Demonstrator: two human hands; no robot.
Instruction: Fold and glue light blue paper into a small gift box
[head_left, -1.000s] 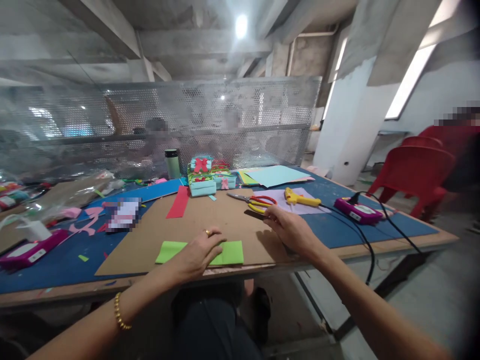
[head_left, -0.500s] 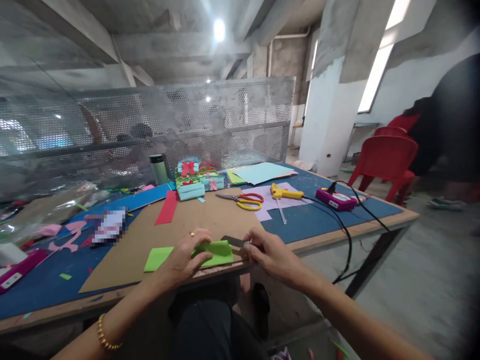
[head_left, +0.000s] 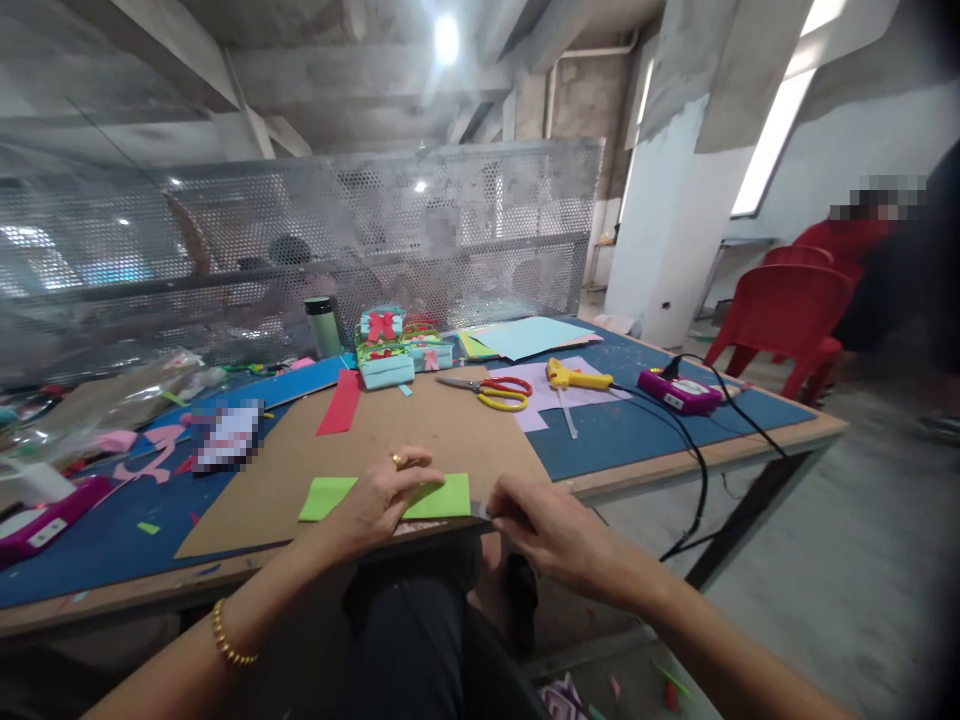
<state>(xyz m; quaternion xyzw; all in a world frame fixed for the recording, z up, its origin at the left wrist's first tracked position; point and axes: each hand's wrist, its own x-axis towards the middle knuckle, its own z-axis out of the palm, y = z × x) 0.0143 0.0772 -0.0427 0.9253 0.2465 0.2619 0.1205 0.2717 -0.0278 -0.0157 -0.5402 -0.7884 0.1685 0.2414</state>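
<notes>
A folded bright green felt-like strip (head_left: 448, 497) lies at the front edge of the brown board (head_left: 255, 500). My left hand (head_left: 386, 490) presses down on its middle, fingers stretched across it and apart. Beside the strip's right end, my right hand (head_left: 529, 520) is closed on a knife (head_left: 479, 510). Only a short grey piece of the blade shows between the fingers and the strip; the rest appears to be inside or under the fold. Farther back on the board are scissors (head_left: 491, 392) with red and yellow handles and a red strip (head_left: 339, 403).
A yellow glue gun (head_left: 577, 377) rests on lilac sheets, wired toward a purple power box (head_left: 679, 391). Small felt boxes (head_left: 386, 370) and a green bottle (head_left: 323, 328) stand behind. Scraps and plastic bags crowd the left. A red chair (head_left: 787, 315) is beyond the table.
The raised fold of the green strip now lies flatter. The knife's blade, plainly visible before, has gone mostly out of sight at the strip. My left fingers have gone from pinching to pressing.
</notes>
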